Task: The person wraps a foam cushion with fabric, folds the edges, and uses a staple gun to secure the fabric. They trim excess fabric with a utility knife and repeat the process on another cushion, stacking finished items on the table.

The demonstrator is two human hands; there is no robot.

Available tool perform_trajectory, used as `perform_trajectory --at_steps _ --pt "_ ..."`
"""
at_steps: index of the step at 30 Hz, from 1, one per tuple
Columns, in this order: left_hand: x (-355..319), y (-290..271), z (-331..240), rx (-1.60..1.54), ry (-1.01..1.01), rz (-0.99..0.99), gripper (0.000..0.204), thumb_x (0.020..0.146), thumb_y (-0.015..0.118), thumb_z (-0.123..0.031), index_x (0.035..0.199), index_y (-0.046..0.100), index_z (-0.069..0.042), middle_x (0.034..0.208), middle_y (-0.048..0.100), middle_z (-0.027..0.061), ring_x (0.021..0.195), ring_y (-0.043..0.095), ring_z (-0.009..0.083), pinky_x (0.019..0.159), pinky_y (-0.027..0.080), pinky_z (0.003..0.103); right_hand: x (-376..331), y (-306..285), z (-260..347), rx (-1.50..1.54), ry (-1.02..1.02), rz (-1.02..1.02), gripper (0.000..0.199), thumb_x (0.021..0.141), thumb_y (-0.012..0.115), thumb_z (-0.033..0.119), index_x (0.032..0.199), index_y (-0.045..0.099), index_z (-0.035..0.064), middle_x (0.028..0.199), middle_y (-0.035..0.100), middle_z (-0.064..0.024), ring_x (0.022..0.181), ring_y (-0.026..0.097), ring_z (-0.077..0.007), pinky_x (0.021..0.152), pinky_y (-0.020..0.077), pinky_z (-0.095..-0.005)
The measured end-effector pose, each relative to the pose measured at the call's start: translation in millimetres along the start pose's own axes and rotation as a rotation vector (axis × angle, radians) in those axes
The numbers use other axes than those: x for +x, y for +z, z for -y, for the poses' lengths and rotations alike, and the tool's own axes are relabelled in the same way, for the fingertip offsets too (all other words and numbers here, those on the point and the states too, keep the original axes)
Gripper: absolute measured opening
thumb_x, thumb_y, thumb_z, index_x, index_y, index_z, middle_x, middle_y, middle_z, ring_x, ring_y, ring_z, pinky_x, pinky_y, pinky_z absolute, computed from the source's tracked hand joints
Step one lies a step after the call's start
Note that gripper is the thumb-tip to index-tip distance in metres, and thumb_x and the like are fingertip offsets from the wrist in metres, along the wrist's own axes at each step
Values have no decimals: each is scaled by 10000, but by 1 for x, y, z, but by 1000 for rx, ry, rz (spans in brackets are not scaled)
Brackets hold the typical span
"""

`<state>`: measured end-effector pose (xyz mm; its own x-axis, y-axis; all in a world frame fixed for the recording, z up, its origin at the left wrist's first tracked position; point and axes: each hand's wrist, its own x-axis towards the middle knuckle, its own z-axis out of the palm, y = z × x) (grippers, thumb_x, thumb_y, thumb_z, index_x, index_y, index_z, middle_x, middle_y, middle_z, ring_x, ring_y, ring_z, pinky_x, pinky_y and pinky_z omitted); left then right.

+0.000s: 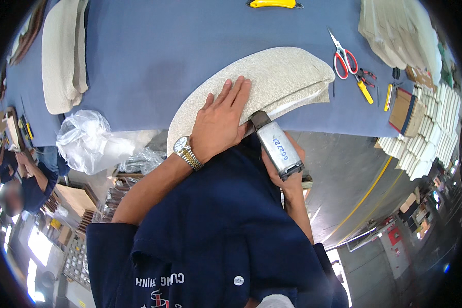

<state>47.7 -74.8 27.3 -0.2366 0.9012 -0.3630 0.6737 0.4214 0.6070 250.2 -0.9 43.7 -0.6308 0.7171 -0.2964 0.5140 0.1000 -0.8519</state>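
A curved panel covered in beige fabric [272,72] lies along the near edge of the blue-grey table. Flat on its top rests my left hand [222,120], fingers stretched out and pointing away from me, a watch on its wrist. My right hand [292,159] is wrapped round a silver staple gun [278,146]. The gun's dark nose touches or nearly touches the panel's near inner edge, close to my left thumb. Along that edge a strip of white lining [292,104] shows under the fabric. The gun's body hides most of my right fingers.
Red-handled scissors [345,59], pliers [365,77] and a yellow-handled tool [364,91] lie right of the panel. A yellow cutter [274,3] lies at the far edge. Beige covered pieces [61,56] sit left, clear plastic [92,141] below them. Another person [28,174] works far left.
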Motion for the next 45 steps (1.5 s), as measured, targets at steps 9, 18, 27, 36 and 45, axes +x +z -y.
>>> perform_trajectory --at_steps 9,18,27,36,45 --pt "-1 -1 2 16 30 -20 999 769 766 -79 1628 255 -74 1676 327 136 1537 337 320 1187 410 521 -6 -6 3 -18 -128 60 316 792 791 65 1078 705 -38 898 703 -135 765 696 -223 721 533 -309" --pt "0 10 -1 62 25 -75 994 740 777 -79 1608 293 -74 1659 359 137 1503 399 322 1156 455 514 -5 -2 0 -20 -15 89 333 799 767 87 1093 667 -34 914 710 -137 818 690 -241 741 538 -327" --pt "-2 8 0 65 43 -71 946 787 783 -131 1601 304 -65 1653 366 143 1508 389 319 1164 443 515 -15 1 2 -13 -183 26 385 764 764 156 1090 668 -26 854 630 -199 780 663 -401 691 522 -396" --pt "-3 15 3 108 46 -81 968 781 817 -157 1596 304 -54 1644 379 157 1509 386 327 1156 448 511 -12 0 4 -20 -11 151 437 778 784 111 1175 665 -29 930 729 -160 817 723 -249 761 545 -325" --pt "1 -8 9 21 198 151 1066 824 819 -275 1658 172 -121 1705 230 183 1580 213 351 1236 310 520 -26 24 -38 110 -115 -92 543 705 850 144 1180 649 -25 1049 697 -196 937 687 -397 825 536 -398"
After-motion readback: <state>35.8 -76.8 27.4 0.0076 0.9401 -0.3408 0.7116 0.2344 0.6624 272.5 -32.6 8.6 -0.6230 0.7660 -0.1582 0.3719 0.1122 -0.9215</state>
